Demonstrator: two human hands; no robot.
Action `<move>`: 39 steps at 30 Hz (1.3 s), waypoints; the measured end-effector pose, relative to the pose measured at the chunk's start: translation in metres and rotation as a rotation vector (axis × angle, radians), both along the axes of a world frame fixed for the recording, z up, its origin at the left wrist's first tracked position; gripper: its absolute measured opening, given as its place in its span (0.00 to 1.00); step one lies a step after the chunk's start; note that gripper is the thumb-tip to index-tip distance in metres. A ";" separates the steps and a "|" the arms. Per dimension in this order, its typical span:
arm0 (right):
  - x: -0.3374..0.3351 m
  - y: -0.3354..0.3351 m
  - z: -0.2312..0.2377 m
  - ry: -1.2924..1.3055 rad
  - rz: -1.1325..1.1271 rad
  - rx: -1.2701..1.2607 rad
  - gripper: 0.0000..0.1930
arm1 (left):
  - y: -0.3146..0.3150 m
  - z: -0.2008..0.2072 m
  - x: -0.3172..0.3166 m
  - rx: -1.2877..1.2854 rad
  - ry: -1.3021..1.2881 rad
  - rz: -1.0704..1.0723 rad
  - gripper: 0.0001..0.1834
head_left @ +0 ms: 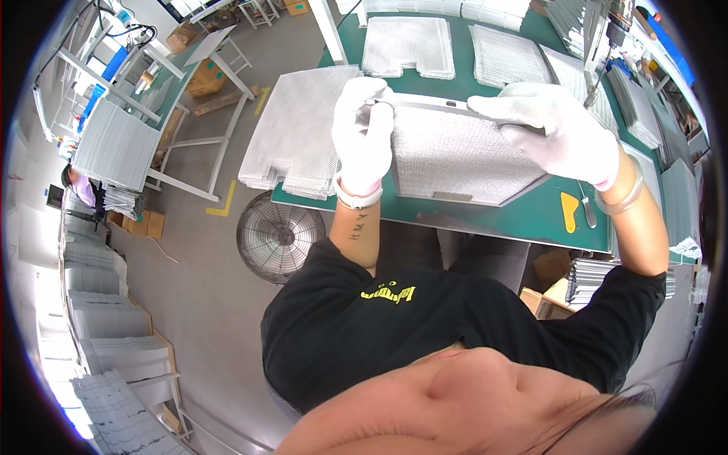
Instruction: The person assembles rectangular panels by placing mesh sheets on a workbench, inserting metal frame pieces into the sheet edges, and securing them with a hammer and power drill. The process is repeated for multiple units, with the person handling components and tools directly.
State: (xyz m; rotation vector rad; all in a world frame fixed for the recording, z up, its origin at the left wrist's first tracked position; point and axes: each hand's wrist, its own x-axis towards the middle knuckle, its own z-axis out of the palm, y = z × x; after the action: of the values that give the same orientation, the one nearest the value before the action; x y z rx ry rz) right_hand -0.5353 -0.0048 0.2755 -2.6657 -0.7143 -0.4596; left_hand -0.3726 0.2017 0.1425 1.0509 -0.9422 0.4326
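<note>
A silver mesh filter panel [455,155] in a thin metal frame is held tilted over the green bench, its far edge raised. My left hand [362,136], in a white glove, is closed on the panel's far left corner with the thumb up along the edge. On the far right part of the frame my right hand [557,125], also gloved, has its fingers and thumb closed. Between the hands a small dark slot shows in the frame's far edge. A yellow flat hand tool [569,212] and a small grey-handled tool [588,207] lie on the bench near my right forearm.
On the green bench [485,221] stand stacks of notched mesh sheets, one at the left [299,125], one behind the panel [408,47] and one farther right [509,57]. A round floor fan [280,236] stands left of me. Another table [182,114] holds more sheets.
</note>
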 end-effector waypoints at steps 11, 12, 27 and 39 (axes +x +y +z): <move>0.023 0.024 0.010 0.007 -0.070 -0.188 0.17 | -0.007 -0.015 0.001 -0.044 -0.089 -0.021 0.16; 0.029 0.022 0.001 -0.018 -0.080 -0.218 0.17 | -0.010 -0.018 0.001 -0.050 -0.074 -0.015 0.16; 0.058 0.055 -0.007 0.161 0.040 -0.086 0.14 | 0.014 -0.001 -0.009 -0.014 0.164 -0.262 0.13; 0.050 0.049 -0.014 -0.180 0.108 -0.135 0.11 | 0.004 -0.019 0.001 0.015 -0.104 0.128 0.17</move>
State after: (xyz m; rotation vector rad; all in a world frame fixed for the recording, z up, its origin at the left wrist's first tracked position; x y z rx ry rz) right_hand -0.4854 0.0439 0.2615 -2.7162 -0.9691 -0.6500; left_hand -0.3713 0.2059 0.1234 1.1148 -0.9749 0.5921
